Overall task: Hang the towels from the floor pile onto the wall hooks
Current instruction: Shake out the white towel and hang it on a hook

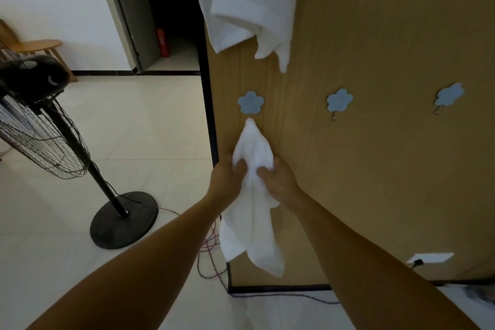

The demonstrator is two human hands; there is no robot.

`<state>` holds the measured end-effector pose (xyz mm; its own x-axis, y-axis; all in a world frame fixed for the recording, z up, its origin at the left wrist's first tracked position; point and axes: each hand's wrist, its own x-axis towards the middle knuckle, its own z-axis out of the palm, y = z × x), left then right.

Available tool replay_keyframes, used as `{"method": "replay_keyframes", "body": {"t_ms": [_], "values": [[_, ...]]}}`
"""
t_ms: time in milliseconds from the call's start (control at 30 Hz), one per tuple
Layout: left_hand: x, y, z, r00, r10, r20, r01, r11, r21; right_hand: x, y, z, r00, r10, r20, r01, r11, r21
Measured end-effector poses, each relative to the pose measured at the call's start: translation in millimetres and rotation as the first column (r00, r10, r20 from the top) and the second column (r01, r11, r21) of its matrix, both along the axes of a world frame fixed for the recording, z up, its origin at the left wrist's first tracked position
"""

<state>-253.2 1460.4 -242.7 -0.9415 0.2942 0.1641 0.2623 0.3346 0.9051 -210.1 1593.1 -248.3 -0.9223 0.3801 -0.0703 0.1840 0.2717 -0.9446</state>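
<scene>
Both hands clutch the white towel (253,169) mid-length, left hand (227,177) and right hand (278,182) side by side; its long axis runs down from the leftmost of 3 hooks (251,103).

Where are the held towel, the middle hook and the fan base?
towel (253,142), head view, on its bunched upper part.
middle hook (339,100), head view, on its blue flower plate.
fan base (124,220), head view, on the black disc's top.
</scene>
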Motion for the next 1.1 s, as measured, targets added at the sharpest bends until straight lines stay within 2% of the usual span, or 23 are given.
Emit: {"method": "replay_keyframes", "body": {"t_ms": [200, 267, 333, 400, 467, 567, 733, 833, 967, 1100], "values": [[8.3, -14.6, -22.2, 1.000, 0.002, -0.021, -0.008, 0.959, -0.282, 21.4, 1.4, -8.5, 1.000, -0.008, -0.029, 0.014, 0.974, 0.224], [17.5, -22.1, -27.5, 0.998, 0.054, 0.020, -0.039, 0.888, -0.457, 36.5, 3.5, -4.1, 1.000, -0.025, 0.011, 0.021, 0.960, 0.279], [29.9, -29.8, -35.1, 0.993, 0.054, 0.109, 0.022, 0.801, -0.598, 57.0, 3.6, -0.1, 0.992, -0.063, 0.105, 0.022, 0.934, 0.356], [42.1, -36.1, -43.7, 0.983, -0.034, 0.178, 0.147, 0.727, -0.671, 81.6, 1.1, 1.3, 0.980, -0.119, 0.156, 0.045, 0.910, 0.413], [53.1, -38.4, -49.3, 0.959, -0.191, 0.209, 0.283, 0.636, -0.718, 109.2, -4.4, 0.0, 0.968, -0.177, 0.179, 0.084, 0.898, 0.431], [76.8, -36.1, -51.2, 0.908, -0.373, 0.191, 0.378, 0.534, -0.756, 154.7, -18.0, -5.6, 0.946, -0.246, 0.213, 0.134, 0.891, 0.435], [142.7, -7.8, -36.8, 0.731, -0.647, 0.217, 0.513, 0.312, -0.800, 247.3, -36.5, -7.8, 0.895, -0.375, 0.243, 0.222, 0.845, 0.486], [197.2, 24.7, -21.2, 0.608, -0.770, 0.193, 0.548, 0.230, -0.805, 321.4, -34.6, -6.6, 0.827, -0.492, 0.274, 0.310, 0.804, 0.508], [294.8, 65.6, -7.4, 0.443, -0.875, 0.196, 0.571, 0.108, -0.814, 447.8, -29.1, -11.0, 0.666, -0.667, 0.333, 0.452, 0.717, 0.530], [423.5, 99.2, -11.4, 0.229, -0.946, 0.227, 0.589, -0.051, -0.806, 594.4, -39.1, -34.3, 0.473, -0.783, 0.404, 0.594, 0.622, 0.510]]}}
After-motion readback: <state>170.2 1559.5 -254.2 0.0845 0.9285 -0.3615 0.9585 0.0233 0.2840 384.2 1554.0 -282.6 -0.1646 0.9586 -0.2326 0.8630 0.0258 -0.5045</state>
